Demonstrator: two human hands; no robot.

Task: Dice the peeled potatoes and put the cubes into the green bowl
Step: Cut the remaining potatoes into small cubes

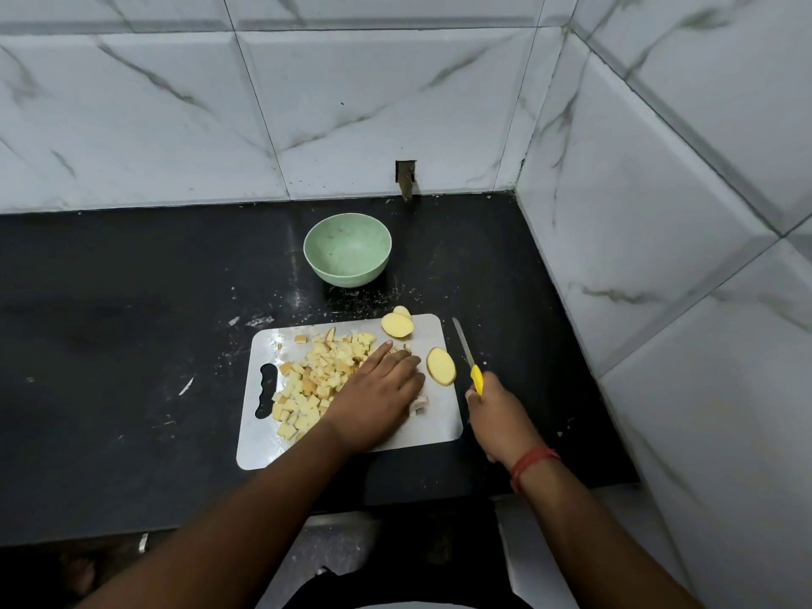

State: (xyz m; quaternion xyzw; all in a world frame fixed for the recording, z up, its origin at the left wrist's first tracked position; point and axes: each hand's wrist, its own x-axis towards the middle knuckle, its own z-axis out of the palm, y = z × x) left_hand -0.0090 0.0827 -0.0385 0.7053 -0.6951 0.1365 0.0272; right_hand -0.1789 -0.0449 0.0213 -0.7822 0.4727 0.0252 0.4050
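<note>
Left hand flat on the cutting board, fingers straight and close together, palm down over the right side of the heap of potato cubes. Fingertips pointing toward the far edge of the board, wrist toward the near edge. Holding nothing, only resting against the cubes, probably to gather or push them.

Going from left to right: first the dark handle slot at the left edge of the board, then the cubes spread from the near left corner up to the middle of the far edge, then the left hand, then a small darker piece just beside the hand, toward the near edge. Further right, one potato half with cut face up, lying at the right edge of the board, long axis running roughly from far to near. Two more potato pieces at the far right corner, partly over the far edge.

Right hand off the board, just beyond its right edge, fingers curled round the yellow handle of the knife, blade pointing away toward the wall.

Green bowl on the black counter, beyond the far edge of the board, apparently without cubes inside.

Judging the next move: bowl straight ahead of the left hand, in the direction of the fingertips, and clearly nearer to this hand than to the right one. Uncut half between both hands, close to the knife.
</note>
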